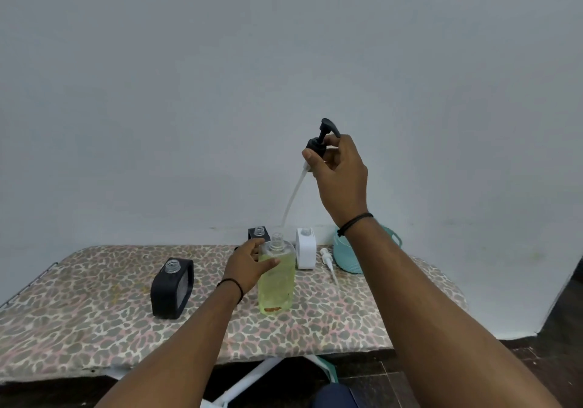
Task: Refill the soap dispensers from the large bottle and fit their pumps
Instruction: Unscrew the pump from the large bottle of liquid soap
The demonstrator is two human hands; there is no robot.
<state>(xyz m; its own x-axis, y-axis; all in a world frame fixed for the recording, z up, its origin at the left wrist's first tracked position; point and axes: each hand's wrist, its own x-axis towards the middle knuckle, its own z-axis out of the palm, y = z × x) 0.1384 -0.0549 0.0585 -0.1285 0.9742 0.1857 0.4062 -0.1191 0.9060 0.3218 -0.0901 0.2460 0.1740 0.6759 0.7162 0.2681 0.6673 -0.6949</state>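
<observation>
A clear large bottle (pixel 277 278) of yellow-green soap stands upright and uncapped mid-board. My left hand (pixel 249 262) grips its upper left side. High above the bottle, my right hand (pixel 340 171) holds a black pump (pixel 318 141) whose white tube (pixel 295 193) hangs down towards the bottle's neck. A black dispenser (pixel 172 287) with an open neck stands to the left. A second black dispenser (pixel 259 233) and a white dispenser (pixel 305 251) stand behind the bottle, both without pumps. A white pump (pixel 328 264) lies on the board to the right.
The leopard-print ironing board (pixel 94 328) runs against a white wall. A teal basket (pixel 347 259) sits at its back right, partly behind my right forearm. White board legs and dark floor show below the front edge.
</observation>
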